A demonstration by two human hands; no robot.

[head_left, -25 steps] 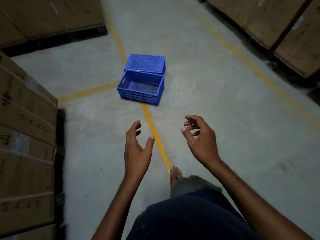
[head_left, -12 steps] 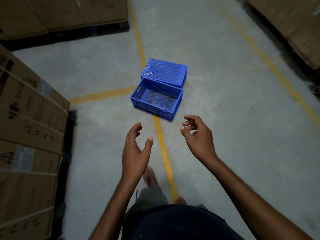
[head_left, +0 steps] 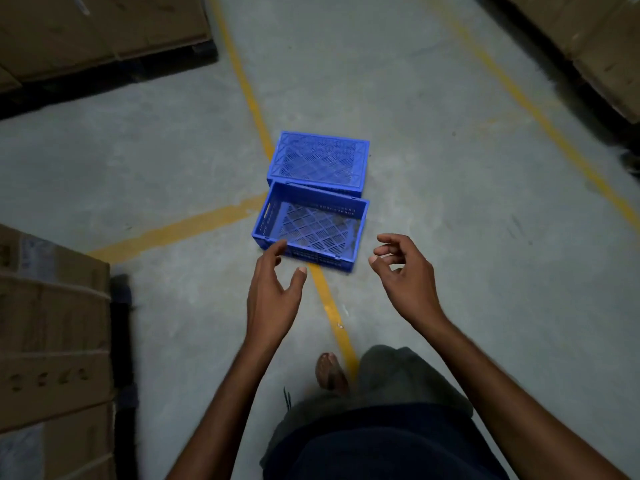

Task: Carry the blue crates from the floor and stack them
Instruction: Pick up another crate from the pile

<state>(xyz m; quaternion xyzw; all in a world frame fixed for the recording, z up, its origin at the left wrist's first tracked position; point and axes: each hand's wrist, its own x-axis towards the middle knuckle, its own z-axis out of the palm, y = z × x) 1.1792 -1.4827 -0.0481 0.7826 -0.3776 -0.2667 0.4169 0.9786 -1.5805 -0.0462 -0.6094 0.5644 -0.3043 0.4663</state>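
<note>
The near crate (head_left: pixel 318 226) sits upright on the floor (head_left: pixel 450 168), its open top facing up so that its lattice bottom shows, and it rests across a yellow line (head_left: pixel 329 306) painted on the concrete. The far crate (head_left: pixel 318 161) lies right behind it, touching or nearly touching along the long side, with a flat lattice face turned up; it looks to be bottom-up, though that is not certain. The left hand (head_left: pixel 273 296) reaches forward with nothing in it, fingers loosely spread and slightly bent, thumb held apart; its fingertips overlap the near crate's front left corner in the view, and whether they touch the rim cannot be told. The right hand (head_left: pixel 408 278) is also empty, fingers loosely curled with the thumb pointing inward, and it hovers just to the right of the near crate's front right corner, apart from it. The near crate thus lies ahead of and between the two hands, and the far crate is beyond both. A bare foot (head_left: pixel 330 372) stands on the floor just beside the yellow line, below the hands. Stacked boxes (head_left: pixel 52 341) rise at the left edge, with more at the upper left and upper right corners, well apart from the blue pair.
</note>
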